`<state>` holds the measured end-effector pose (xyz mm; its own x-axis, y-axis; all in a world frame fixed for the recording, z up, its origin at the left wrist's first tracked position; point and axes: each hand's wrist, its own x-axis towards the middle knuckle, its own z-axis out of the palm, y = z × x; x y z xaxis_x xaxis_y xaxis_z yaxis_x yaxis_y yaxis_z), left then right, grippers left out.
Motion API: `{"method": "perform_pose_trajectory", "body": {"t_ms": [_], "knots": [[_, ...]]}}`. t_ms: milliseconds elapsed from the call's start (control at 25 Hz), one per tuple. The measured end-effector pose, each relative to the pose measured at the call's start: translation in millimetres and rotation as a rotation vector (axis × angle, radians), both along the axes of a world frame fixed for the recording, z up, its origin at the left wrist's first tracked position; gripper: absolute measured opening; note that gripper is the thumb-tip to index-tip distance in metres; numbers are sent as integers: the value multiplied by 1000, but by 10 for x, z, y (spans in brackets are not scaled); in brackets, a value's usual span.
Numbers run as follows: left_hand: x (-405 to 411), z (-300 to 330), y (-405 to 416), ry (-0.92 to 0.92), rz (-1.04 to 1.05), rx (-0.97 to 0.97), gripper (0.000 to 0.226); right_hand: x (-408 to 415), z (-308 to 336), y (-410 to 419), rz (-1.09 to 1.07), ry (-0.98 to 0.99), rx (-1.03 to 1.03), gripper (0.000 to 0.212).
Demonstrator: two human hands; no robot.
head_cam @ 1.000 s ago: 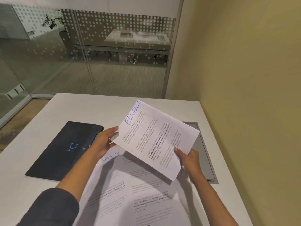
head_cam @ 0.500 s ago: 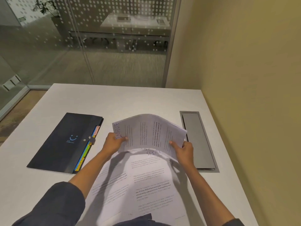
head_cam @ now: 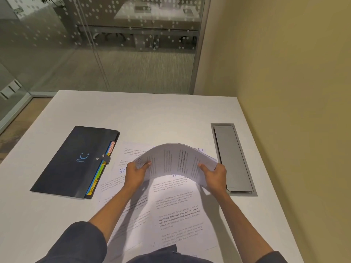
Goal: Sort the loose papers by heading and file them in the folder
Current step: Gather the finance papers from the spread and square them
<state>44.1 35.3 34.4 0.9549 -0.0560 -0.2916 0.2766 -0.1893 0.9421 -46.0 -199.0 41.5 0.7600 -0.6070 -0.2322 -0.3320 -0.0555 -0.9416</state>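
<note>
**A:** Where are the papers?

**B:** A thin stack of sheets [head_cam: 176, 162] is held up over the white table [head_cam: 152, 114], bowed into an arch with its printed lines running crosswise. The left hand [head_cam: 135, 174] pinches the stack's nine o'clock edge, thumb on top. The right hand [head_cam: 215, 175] pinches the three o'clock edge the same way.

**A:** And the others?

**B:** More loose papers [head_cam: 171, 215] lie flat on the table under the hands, overlapping, spreading toward six o'clock. Blue handwritten headings show on some; one starts "SP", the others are partly covered.

**A:** The folder?

**B:** The dark folder [head_cam: 76, 162] lies closed at nine o'clock from the stack, just beside the flat papers. Coloured tabs [head_cam: 98, 173] stick out along its edge nearest the papers; one reads "SPORTS".

**A:** Anything else?

**B:** A grey cable hatch [head_cam: 232, 158] is set in the table at three o'clock, near the right hand.
</note>
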Motion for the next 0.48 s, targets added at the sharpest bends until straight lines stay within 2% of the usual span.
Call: {"method": "perform_pose_trajectory", "body": {"t_ms": [160, 320, 400, 480], "knots": [[-6, 25, -9, 3, -30, 10, 13, -34, 2, -24, 1, -6, 31, 26], [32, 55, 3, -26, -39, 29, 16, -20, 161, -182, 68, -61, -26, 24], [109, 128, 21, -76, -70, 50, 10, 24, 323, -313, 127, -98, -107, 24], [190, 240, 25, -158, -131, 80, 9, 81, 463, -426, 241, -76, -304, 23]]}}
